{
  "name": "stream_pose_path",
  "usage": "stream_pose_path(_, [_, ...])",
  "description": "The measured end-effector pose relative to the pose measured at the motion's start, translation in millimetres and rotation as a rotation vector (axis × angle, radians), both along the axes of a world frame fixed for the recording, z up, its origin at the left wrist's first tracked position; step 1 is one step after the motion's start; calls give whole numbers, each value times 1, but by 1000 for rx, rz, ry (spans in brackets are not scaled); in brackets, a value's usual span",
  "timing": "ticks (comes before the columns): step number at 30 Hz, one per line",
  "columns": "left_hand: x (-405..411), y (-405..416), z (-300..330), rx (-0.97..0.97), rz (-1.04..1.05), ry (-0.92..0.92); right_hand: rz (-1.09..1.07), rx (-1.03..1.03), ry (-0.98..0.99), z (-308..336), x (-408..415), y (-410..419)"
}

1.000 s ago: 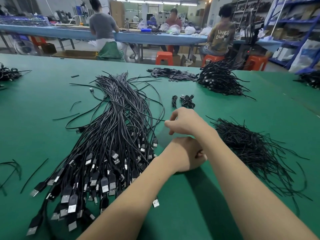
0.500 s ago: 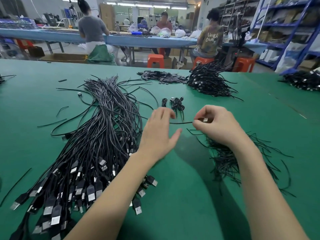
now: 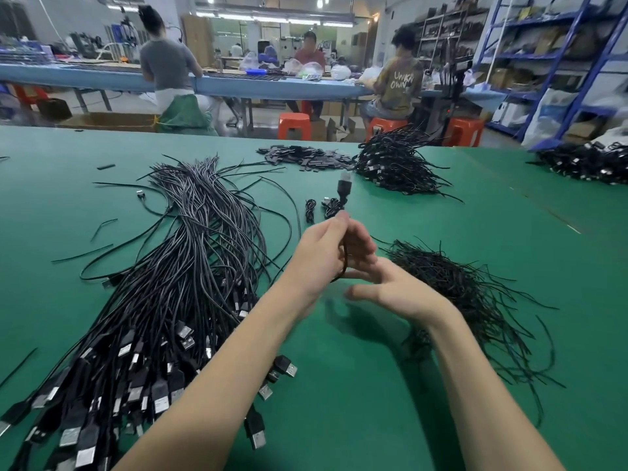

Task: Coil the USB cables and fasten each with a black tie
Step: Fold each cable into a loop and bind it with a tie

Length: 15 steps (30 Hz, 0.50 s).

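Green table (image 3: 390, 402) carries big loose pile of USB cables (image 3: 176, 266) on left, heap of black ties (image 3: 452, 283) on right, finished coils (image 3: 390, 164) far side.

Change: half second back hands were apart, stretching thin strand between them; now together above table, between pile and ties.

Left hand (image 3: 323, 256) pinches one cable (image 3: 344, 188), plug end standing above fingertips, cord running down palm.

Right hand (image 3: 394, 294) spread, fingers straight, blurred, holding nothing visible.

Judgement: coiling of this cable starting; tie not yet on.
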<state>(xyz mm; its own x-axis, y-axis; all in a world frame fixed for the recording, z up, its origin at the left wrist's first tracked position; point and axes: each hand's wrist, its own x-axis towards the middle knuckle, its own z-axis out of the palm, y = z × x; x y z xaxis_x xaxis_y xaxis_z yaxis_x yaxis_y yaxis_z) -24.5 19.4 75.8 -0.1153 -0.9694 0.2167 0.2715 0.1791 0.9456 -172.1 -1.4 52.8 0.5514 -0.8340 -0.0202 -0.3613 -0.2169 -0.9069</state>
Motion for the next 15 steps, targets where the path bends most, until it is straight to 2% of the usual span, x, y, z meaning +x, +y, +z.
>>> stream_pose_path(5, [13,-1,7,182,-3,332,121,6,5,10,6,1])
stream_pose_path(10, [25,-8,6,342,7,624,131,257,-200,14,-15,2])
stream_pose_path(13, [32,-13,4,375,22,775,257,444,-165,22,-34,5])
stream_pose_path(15, [38,-16,1,378,38,833,306,499,-135,23,-46,6])
